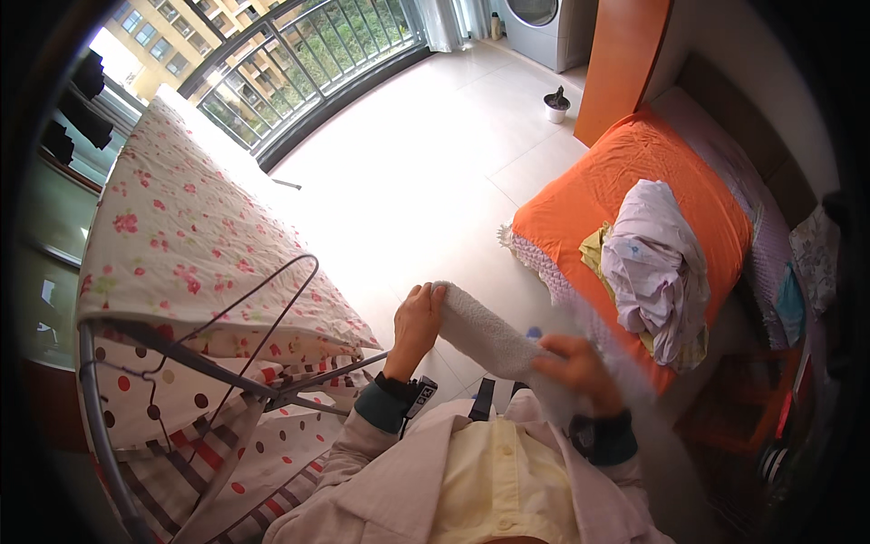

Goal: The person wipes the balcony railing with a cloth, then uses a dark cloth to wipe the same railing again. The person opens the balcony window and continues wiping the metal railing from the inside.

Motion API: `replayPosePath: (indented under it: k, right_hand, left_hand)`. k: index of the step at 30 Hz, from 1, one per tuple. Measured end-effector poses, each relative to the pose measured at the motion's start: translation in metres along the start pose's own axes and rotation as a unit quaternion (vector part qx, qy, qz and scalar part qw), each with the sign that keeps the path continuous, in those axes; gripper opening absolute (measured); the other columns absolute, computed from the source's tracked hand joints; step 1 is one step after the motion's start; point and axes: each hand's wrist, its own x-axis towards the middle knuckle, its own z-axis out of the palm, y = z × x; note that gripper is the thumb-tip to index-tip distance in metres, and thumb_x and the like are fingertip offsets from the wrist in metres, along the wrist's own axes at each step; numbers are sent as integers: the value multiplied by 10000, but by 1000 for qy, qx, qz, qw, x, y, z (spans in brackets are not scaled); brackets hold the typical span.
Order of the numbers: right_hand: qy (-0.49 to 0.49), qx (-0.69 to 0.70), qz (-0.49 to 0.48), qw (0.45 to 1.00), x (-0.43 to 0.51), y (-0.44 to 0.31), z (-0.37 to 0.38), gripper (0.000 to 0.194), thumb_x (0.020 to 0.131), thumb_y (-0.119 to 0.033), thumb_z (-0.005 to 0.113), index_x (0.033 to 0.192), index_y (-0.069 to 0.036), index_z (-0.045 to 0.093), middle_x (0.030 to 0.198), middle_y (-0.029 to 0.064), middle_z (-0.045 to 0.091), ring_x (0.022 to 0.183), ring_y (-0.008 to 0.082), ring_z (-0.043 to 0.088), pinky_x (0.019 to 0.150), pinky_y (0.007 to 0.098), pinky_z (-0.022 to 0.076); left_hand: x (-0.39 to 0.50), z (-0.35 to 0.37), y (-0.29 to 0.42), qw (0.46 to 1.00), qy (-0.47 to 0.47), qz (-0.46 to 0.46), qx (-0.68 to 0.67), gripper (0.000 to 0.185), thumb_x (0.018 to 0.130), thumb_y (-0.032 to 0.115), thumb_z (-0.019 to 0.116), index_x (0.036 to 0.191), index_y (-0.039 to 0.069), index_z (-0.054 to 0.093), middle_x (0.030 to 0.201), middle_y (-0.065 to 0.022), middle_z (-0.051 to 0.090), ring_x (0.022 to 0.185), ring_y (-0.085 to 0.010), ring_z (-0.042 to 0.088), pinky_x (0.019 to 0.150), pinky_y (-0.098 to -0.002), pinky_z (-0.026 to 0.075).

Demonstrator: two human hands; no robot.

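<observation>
A pale, fluffy cloth (486, 333), folded into a long strip, stretches between my hands in front of my chest. My left hand (414, 326) pinches its upper left end, fingers curled over the edge. Toward the other end, my right hand (578, 374) grips the cloth and is blurred by motion. More pale fabric, also blurred, hangs past the right hand, and its far edge cannot be made out. To the left of my left hand, a floral sheet (183, 224) is draped over a metal drying rack (275, 398).
A dark wire hanger (262, 340) hangs at the rack's near side. An orange cover (578, 190) lies over a seat or bed at right, with a heap of lilac clothes (649, 272) on it. A potted plant (557, 105) stands near an orange panel (622, 61) and a washing machine (537, 30).
</observation>
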Motion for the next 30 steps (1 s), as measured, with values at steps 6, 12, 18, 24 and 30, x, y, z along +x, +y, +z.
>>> replayPosePath:
  k: [6, 12, 18, 24, 30]
  right_hand:
    - [-119, 30, 69, 990, 126, -25, -94, 233, 854, -169, 645, 1019, -5, 631, 823, 18, 623, 755, 70, 566, 673, 231, 465]
    - [-162, -32, -1, 986, 246, -52, -160, 260, 837, -187, 674, 1020, -5, 644, 810, 31, 638, 745, 75, 573, 671, 241, 468]
    - [-164, -109, -22, 980, 383, -54, -173, 283, 802, -199, 705, 1004, -8, 652, 753, 57, 639, 708, 91, 581, 639, 251, 463]
    - [-121, -331, -53, 934, 544, -76, -165, 226, 739, -163, 700, 932, -55, 658, 708, 111, 634, 642, 261, 621, 611, 331, 473]
    - [83, -499, -239, 829, 701, -116, -163, 178, 743, -82, 658, 916, -41, 648, 812, 129, 656, 753, 322, 627, 671, 394, 467]
  left_hand:
    - [114, 11, 2, 855, -15, -103, -508, 270, 985, 210, 484, 1116, 2, 595, 939, -10, 607, 873, -93, 550, 765, -253, 448]
    - [194, -8, -11, 662, -64, -98, -740, 330, 945, 144, 429, 1197, -48, 520, 1127, -115, 603, 1039, -202, 579, 916, -350, 454]
    - [285, 11, -47, 751, -57, -165, -637, 268, 938, 285, 566, 950, 24, 625, 873, -36, 619, 812, -102, 564, 734, -246, 442]
    - [430, -26, -116, 820, 151, -101, -542, 146, 887, 172, 649, 851, 31, 663, 910, -11, 587, 851, -101, 527, 776, -255, 408]
    - [542, -85, -151, 902, 246, -17, -355, 95, 806, 110, 715, 743, 54, 671, 1272, -77, 564, 1273, -250, 433, 1043, -394, 343]
